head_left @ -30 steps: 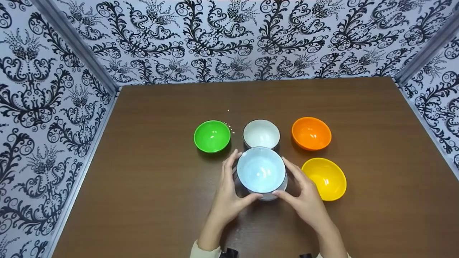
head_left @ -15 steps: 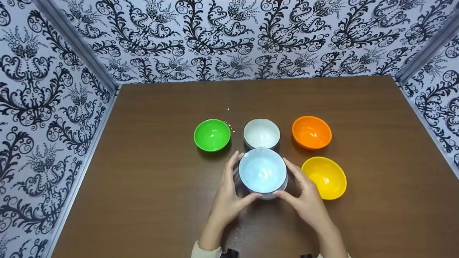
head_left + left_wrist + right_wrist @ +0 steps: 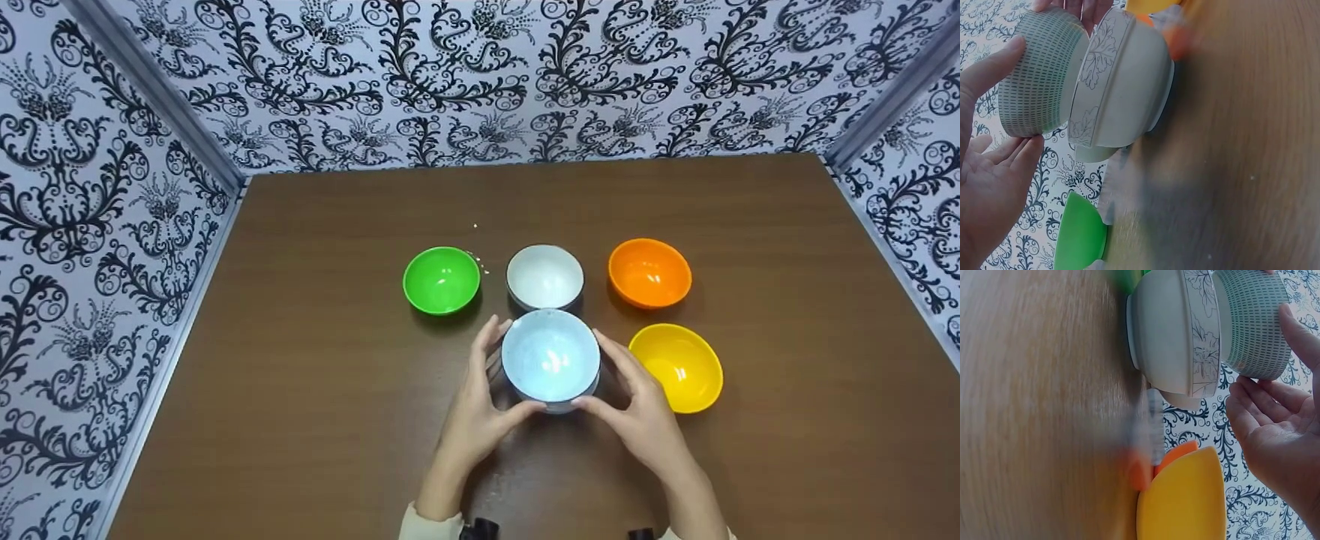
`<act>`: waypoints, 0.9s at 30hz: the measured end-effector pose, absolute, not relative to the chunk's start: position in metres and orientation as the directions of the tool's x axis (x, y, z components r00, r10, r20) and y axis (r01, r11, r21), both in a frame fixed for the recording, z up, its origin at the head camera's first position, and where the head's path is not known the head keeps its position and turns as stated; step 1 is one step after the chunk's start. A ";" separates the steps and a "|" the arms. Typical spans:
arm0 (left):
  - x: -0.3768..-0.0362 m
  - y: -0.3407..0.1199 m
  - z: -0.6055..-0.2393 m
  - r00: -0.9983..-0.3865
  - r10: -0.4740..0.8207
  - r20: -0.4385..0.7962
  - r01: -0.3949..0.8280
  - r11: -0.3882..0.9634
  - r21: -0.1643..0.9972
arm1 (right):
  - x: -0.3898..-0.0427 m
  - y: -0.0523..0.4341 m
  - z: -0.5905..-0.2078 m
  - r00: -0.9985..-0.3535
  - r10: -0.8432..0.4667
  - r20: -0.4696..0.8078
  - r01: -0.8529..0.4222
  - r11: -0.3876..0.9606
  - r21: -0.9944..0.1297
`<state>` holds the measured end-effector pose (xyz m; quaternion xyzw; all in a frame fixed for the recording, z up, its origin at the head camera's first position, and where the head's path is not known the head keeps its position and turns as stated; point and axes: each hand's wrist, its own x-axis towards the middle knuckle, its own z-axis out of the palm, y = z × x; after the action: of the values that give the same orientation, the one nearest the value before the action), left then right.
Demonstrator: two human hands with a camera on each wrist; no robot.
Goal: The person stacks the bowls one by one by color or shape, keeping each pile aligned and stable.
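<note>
Hands (image 3: 480,420) (image 3: 637,416) hold patterned bowl (image 3: 550,355) nested in leaf-banded bowl (image 3: 1123,90)

Head overhead; wrists close, sharing stacked bowls (image 3: 550,360).

I'm looking into a staged recording booth rather than a lived-in room: a brown wood-grain table (image 3: 300,375) boxed in on three sides by panels of black-and-white floral wallpaper (image 3: 450,75). Coloured plastic bowls (image 3: 441,280) sit in a neat arrangement on it
</note>
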<state>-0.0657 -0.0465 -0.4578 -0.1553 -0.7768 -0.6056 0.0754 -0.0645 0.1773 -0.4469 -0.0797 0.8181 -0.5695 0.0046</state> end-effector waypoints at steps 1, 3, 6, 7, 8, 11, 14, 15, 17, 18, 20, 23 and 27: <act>-0.066 -0.047 -0.458 -0.941 0.150 0.302 0.330 0.219 0.918 | -0.065 0.177 -0.447 -0.988 -0.136 0.074 -0.118 0.344 -0.931; -0.066 -0.047 -0.459 -0.943 0.149 0.298 0.326 0.220 0.920 | -0.066 0.177 -0.447 -0.989 -0.138 0.061 -0.107 0.355 -0.929; -0.066 -0.047 -0.460 -0.945 0.149 0.291 0.319 0.218 0.922 | -0.066 0.178 -0.449 -0.989 -0.139 0.058 -0.105 0.364 -0.925; -0.066 -0.046 -0.461 -0.945 0.150 0.291 0.318 0.214 0.924 | -0.066 0.178 -0.449 -0.988 -0.138 0.062 -0.109 0.364 -0.925; -0.066 -0.046 -0.461 -0.945 0.152 0.288 0.316 0.207 0.926 | -0.066 0.179 -0.450 -0.988 -0.137 0.067 -0.113 0.364 -0.925; -0.066 -0.046 -0.463 -0.945 0.158 0.286 0.313 0.187 0.931 | -0.065 0.179 -0.453 -0.988 -0.132 0.084 -0.126 0.354 -0.927; -0.066 -0.045 -0.465 -0.945 0.162 0.284 0.311 0.174 0.934 | -0.065 0.180 -0.456 -0.987 -0.131 0.090 -0.131 0.352 -0.927; -0.066 -0.045 -0.466 -0.945 0.163 0.285 0.312 0.176 0.934 | -0.065 0.180 -0.456 -0.988 -0.130 0.088 -0.129 0.350 -0.928; -0.066 -0.045 -0.466 -0.946 0.163 0.281 0.309 0.180 0.934 | -0.065 0.180 -0.457 -0.988 -0.130 0.086 -0.127 0.348 -0.929; -0.066 -0.045 -0.466 -0.946 0.163 0.280 0.307 0.181 0.934 | -0.065 0.180 -0.458 -0.988 -0.130 0.086 -0.126 0.346 -0.930; -0.066 -0.044 -0.467 -0.947 0.163 0.276 0.305 0.191 0.933 | -0.065 0.180 -0.458 -0.988 -0.131 0.086 -0.126 0.340 -0.932; -0.066 -0.044 -0.467 -0.943 0.167 0.286 0.316 0.198 0.928 | -0.065 0.181 -0.459 -0.987 -0.134 0.086 -0.127 0.344 -0.930; -0.066 -0.044 -0.469 -0.939 0.170 0.300 0.331 0.206 0.921 | -0.065 0.181 -0.459 -0.987 -0.136 0.085 -0.129 0.358 -0.925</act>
<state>-0.0657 -0.0436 -0.4686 -0.1620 -0.7737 -0.6089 0.0663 -0.0649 0.1810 -0.4587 -0.0802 0.8241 -0.5607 0.0031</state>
